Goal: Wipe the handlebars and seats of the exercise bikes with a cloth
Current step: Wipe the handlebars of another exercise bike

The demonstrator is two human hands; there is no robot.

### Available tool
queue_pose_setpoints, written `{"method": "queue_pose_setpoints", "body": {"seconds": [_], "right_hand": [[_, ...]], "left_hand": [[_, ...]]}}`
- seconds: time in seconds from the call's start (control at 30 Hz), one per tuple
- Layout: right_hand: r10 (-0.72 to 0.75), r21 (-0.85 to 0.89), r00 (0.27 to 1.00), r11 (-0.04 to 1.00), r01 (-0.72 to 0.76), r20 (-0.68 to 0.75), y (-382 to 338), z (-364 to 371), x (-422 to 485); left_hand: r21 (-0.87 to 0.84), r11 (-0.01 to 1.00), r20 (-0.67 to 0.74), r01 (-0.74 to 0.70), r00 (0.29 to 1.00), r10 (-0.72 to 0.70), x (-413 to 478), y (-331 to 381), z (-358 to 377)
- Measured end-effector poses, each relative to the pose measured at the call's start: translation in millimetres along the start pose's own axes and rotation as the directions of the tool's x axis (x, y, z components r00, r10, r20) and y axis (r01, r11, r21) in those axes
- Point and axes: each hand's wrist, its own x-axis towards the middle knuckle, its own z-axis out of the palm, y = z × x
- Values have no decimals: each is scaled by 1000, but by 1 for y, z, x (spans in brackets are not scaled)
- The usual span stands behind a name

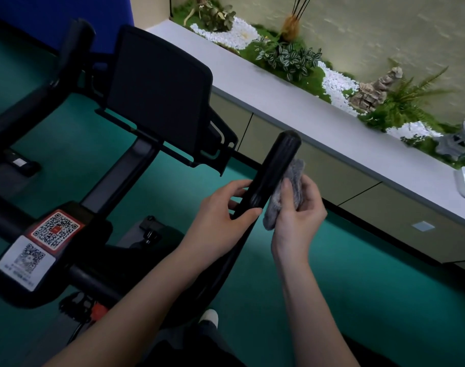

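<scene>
Head view: my left hand [222,211] has its fingers [239,184] clenched round the black handlebar [276,165], below its rounded tip. My right hand [297,211] grasps the grey cloth [295,172], bunched and touching the bar's right side.

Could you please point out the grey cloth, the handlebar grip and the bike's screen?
grey cloth [296,176]: head view, on the bunched upper part beside the grip.
handlebar grip [273,168]: head view, on the middle of the black bar.
screen [157,94]: head view, on the centre of its dark panel.
</scene>
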Motion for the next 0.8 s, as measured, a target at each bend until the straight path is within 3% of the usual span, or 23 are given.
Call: {"method": "queue_pose_setpoints", "body": {"seconds": [0.13, 0.33, 0.5, 0.67, 0.8], "right_hand": [[18, 9, 999, 1000, -18, 48, 13, -5, -16], [239, 232, 936, 925, -300, 257, 8, 0, -1], [276, 273, 909, 890, -364, 313, 3, -3, 6], [201, 235, 966, 943, -235, 162, -10, -2, 28], [-59, 18, 986, 998, 57, 154, -46, 4, 64]], "left_hand": [[4, 1000, -5, -12, 1000, 12, 0, -1, 0], [2, 999, -6, -33, 999, 33, 0, -3, 0], [-15, 1000, 10, -14, 1000, 14, 1, -3, 0], [-23, 1000, 10, -8, 1000, 8, 1, -4, -1], [-14, 1000, 9, 3, 1000, -3, 1, -5, -1]]}}
